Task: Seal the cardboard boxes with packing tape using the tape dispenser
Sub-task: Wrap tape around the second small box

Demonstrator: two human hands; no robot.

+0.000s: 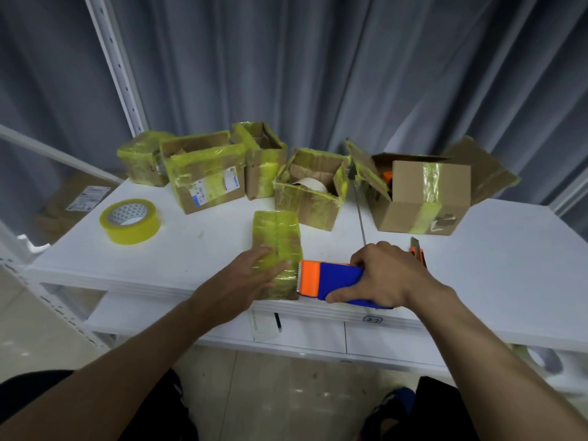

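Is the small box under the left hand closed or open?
Closed. The small box has its flaps down under yellow tape; the left hand rests flat on it.

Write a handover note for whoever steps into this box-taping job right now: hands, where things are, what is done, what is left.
Left hand: flat on the small taped box, at the near edge of the table.
Right hand: grips the tape dispenser, toothed edge at that box's right side.
Spare tape roll: far left on the table.
Done: the small box is wrapped in yellow tape.
Left: boxes at the back look open, such as the middle box and the large box.
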